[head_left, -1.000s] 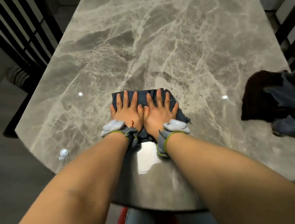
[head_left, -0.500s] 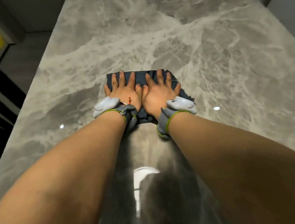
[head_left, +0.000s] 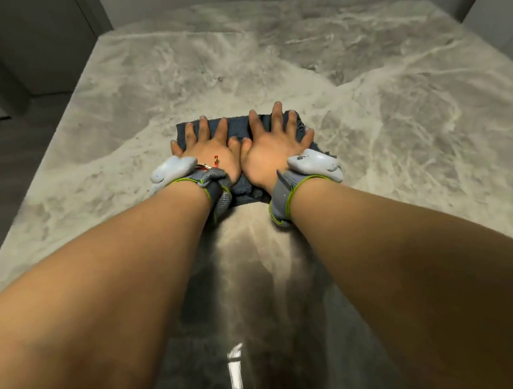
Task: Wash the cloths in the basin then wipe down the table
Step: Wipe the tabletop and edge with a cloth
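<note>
Wiping step. Left hand (head_left: pixel 212 154) and right hand (head_left: pixel 271 148), fingers flat and spread, press cloth (head_left: pixel 237 128) on bench (head_left: pixel 397 122). Next: push onward, even pressure.

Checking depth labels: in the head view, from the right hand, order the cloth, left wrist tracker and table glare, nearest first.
1. Cloth, pressed under the right hand.
2. Left wrist tracker, to its left.
3. Table glare, back between the forearms.

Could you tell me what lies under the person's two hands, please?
A dark blue cloth, pressed flat on the marble table by left hand and right hand; palms hide its middle.
</note>
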Tool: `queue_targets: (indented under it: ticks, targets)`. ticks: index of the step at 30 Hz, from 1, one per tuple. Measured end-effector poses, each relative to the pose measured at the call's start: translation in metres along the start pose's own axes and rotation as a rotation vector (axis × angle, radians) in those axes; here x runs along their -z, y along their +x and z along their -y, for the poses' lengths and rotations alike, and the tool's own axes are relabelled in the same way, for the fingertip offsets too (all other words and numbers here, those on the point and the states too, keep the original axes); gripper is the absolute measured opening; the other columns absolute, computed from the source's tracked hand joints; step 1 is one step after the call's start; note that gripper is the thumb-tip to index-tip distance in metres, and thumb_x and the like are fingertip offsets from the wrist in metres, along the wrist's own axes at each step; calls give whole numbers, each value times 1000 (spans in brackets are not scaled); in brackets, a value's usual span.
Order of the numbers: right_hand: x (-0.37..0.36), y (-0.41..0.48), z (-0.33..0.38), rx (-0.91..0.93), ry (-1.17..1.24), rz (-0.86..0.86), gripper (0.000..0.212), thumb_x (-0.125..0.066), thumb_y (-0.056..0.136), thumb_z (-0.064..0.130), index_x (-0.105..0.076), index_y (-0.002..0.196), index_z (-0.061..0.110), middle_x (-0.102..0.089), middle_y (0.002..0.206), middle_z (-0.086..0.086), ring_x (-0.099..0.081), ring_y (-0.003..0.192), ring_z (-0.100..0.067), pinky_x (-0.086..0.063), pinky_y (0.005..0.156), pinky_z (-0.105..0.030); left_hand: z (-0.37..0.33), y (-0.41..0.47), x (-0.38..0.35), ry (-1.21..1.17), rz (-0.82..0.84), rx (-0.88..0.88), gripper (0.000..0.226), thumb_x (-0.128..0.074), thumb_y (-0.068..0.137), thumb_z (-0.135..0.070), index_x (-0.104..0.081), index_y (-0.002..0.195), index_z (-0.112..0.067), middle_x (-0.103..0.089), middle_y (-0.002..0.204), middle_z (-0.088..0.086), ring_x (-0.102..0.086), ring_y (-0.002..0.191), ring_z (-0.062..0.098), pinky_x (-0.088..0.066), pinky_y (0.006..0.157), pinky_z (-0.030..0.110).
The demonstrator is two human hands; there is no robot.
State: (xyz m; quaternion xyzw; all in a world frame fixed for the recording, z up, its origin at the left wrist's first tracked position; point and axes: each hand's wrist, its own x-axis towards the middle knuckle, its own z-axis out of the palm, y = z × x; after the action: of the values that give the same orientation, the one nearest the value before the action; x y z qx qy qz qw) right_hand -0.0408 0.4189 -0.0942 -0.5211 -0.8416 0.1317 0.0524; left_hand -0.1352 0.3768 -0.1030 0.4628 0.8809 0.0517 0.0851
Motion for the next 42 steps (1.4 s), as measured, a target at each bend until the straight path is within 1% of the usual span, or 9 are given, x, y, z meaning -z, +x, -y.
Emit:
queue_targets:
  ticks: [6, 12, 21, 32, 34, 36, 37, 39, 42]
  targets:
    - [2, 22, 4, 2, -31, 34, 53, -24, 97, 40, -19, 149, 29, 0, 160, -5, 1, 145, -38, -5, 112, -59, -1, 18, 3, -29, -32, 51, 59, -21, 99, -48, -5, 151, -27, 3, 160, 5, 4, 148, 26, 2, 118, 50]
    - [4, 10, -3, 108, -1, 56, 53, -27, 97, 37, -22, 148, 25, -8, 160, -4, -3, 147, -32, -5, 117, -51, -2, 2, 1, -19, -32, 81, 58, -19, 99, -44, -6, 152, -23, 2, 160, 4, 5, 149, 23, 4, 119, 44]
    - [1, -59, -17, 148, -42, 82, 54, -26, 97, 37, -16, 150, 28, -4, 160, -2, 0, 148, -28, -3, 117, -50, -7, -76, -3, -21, 31, 96, 57, -16, 100, -41, -3, 152, -23, 7, 160, 4, 9, 148, 22, 5, 120, 45]
    - [-1, -224, -30, 54, -29, 91, 55, -26, 97, 36, -14, 150, 30, -2, 160, -2, 1, 147, -28, -2, 117, -49, 2, -236, -13, -23, 88, 25, 57, -16, 101, -40, 0, 152, -22, 9, 160, 5, 11, 148, 22, 6, 119, 45]
    - [0, -300, -25, 9, -45, 92, 55, -25, 98, 36, -13, 150, 30, -1, 160, -2, 1, 148, -27, -2, 117, -49, 18, -304, -12, -38, 104, -24, 57, -17, 101, -39, 0, 152, -22, 9, 160, 5, 11, 148, 22, 6, 119, 45]
    - [-5, -313, -25, -9, -2, 92, 55, -25, 98, 36, -12, 151, 30, 0, 160, -2, 2, 148, -26, -1, 117, -49, 17, -319, -18, -44, 97, -28, 57, -17, 101, -39, 0, 152, -22, 9, 160, 5, 11, 148, 22, 5, 118, 45]
    - [-3, -396, -16, -48, -47, 98, 55, -26, 97, 36, -12, 151, 30, -1, 160, -2, 1, 148, -26, -2, 117, -49, 38, -392, -16, -41, 117, -66, 57, -17, 101, -39, 0, 152, -22, 9, 160, 5, 11, 148, 22, 5, 118, 45]
    - [-11, -409, -17, -31, -26, 66, 55, -27, 97, 36, -14, 150, 30, -3, 160, -2, -1, 148, -26, -4, 117, -49, 40, -407, -23, -45, 103, -95, 57, -18, 100, -39, -1, 152, -22, 9, 160, 5, 10, 148, 21, 5, 118, 45]
    - [-17, -494, -6, -75, -47, 81, 55, -27, 97, 35, -13, 150, 29, -3, 160, -2, -1, 148, -26, -5, 117, -49, 63, -487, -25, -47, 136, -102, 57, -18, 101, -38, 1, 152, -21, 10, 160, 4, 11, 148, 21, 6, 118, 45]
